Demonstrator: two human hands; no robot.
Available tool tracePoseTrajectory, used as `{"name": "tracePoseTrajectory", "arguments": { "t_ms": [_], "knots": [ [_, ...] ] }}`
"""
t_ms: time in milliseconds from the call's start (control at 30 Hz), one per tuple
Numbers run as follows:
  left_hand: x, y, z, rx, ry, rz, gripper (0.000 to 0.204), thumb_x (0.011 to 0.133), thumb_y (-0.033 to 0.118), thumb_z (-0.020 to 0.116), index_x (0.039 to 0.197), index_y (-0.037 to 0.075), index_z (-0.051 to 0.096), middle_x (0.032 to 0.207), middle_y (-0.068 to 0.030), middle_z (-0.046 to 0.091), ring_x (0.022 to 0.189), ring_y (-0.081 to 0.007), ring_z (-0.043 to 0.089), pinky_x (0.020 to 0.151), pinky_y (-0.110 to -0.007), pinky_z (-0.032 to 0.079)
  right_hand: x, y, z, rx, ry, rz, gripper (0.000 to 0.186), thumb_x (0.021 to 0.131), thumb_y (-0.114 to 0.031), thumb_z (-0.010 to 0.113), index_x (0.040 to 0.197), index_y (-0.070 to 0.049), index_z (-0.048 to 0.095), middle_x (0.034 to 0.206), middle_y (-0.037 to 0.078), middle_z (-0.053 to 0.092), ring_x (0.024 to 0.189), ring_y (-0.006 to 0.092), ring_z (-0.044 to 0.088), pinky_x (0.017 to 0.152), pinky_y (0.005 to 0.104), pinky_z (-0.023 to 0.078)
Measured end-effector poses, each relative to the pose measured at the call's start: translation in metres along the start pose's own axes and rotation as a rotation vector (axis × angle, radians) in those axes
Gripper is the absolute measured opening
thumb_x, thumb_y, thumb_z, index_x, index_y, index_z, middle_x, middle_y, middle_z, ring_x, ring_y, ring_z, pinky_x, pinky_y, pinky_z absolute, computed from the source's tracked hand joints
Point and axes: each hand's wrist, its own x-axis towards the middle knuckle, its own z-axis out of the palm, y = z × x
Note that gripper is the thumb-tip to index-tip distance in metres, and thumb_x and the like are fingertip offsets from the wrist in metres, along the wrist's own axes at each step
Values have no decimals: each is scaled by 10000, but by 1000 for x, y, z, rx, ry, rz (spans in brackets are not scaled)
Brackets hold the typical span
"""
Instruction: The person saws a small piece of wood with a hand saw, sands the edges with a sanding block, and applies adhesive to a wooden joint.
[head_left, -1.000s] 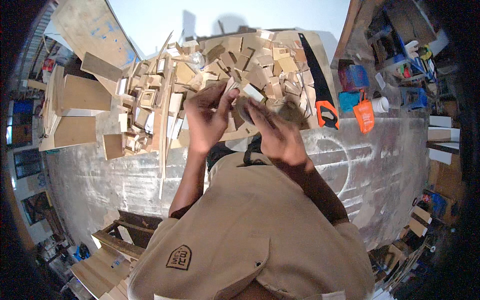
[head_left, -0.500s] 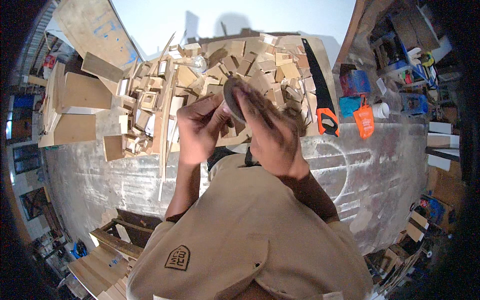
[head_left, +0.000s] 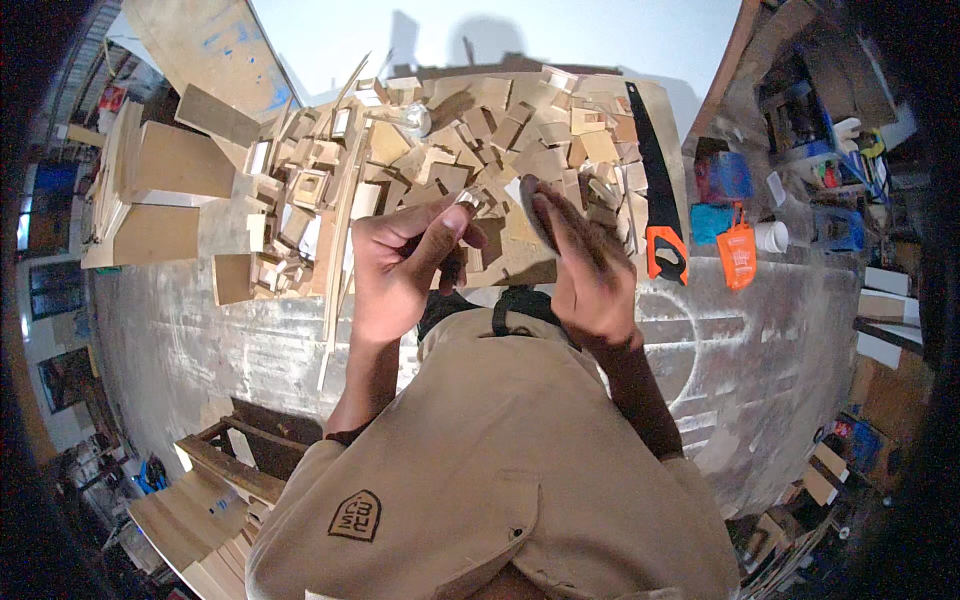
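Note:
My left hand [head_left: 400,255] is closed, pinching a small pale wooden piece [head_left: 470,198] between thumb and fingertips; its exact shape is too small to tell. To the right, my right hand [head_left: 590,270] grips a round grey disc [head_left: 537,215] that looks like a sanding disc, its fingers blurred along the back. The disc and the small piece are apart. Both hands are above a low board [head_left: 535,272] heaped with wood offcuts [head_left: 450,155]. A clear rounded object [head_left: 415,120] lies among the offcuts.
A handsaw [head_left: 655,180] with an orange handle lies along the board's right side. Beyond it are an orange bag [head_left: 738,255], a white cup [head_left: 771,237] and a blue container [head_left: 728,176]. Stacked boards [head_left: 180,165] stand at left; long strips [head_left: 345,220] lie beside the pile.
My right hand has moved right with the disc, away from my left hand. The small piece in my left fingers now shows. The view has shifted slightly.

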Motion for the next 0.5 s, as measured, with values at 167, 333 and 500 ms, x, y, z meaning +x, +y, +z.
{"name": "tracePoseTrajectory", "arguments": {
  "t_ms": [167, 333, 500],
  "knots": [
    [-2, -4, 12, -53, -68, -167, 392, 1026, 248, 531, 769, -20, 658, 604, -28, 577, 440, -51, 461, 387, -215, 311, -1, -3, 25, -24, 199, -289, 558, 764, 51, 603, 1312, -47, 589, 1375, 161, 557, 1259, 344, 553, 1068, 433, 436],
    [-9, -8, 25, 27, -55, -307, 449, 1041, 292, 497, 689, 23, 569, 566, 14, 490, 438, -35, 375, 391, -229, 269, 16, 28, 17, -59, 153, -60, 517, 822, 61, 545, 1329, -39, 575, 1394, 166, 541, 1276, 328, 540, 1066, 398, 437],
    [-9, -23, 30, 100, -46, -228, 449, 1040, 298, 500, 698, 15, 571, 567, 21, 489, 466, -37, 394, 425, -229, 297, -6, 14, 19, -124, 150, -243, 507, 842, 48, 537, 1333, -70, 577, 1408, 149, 530, 1258, 334, 554, 1048, 391, 456]
  ]
}}
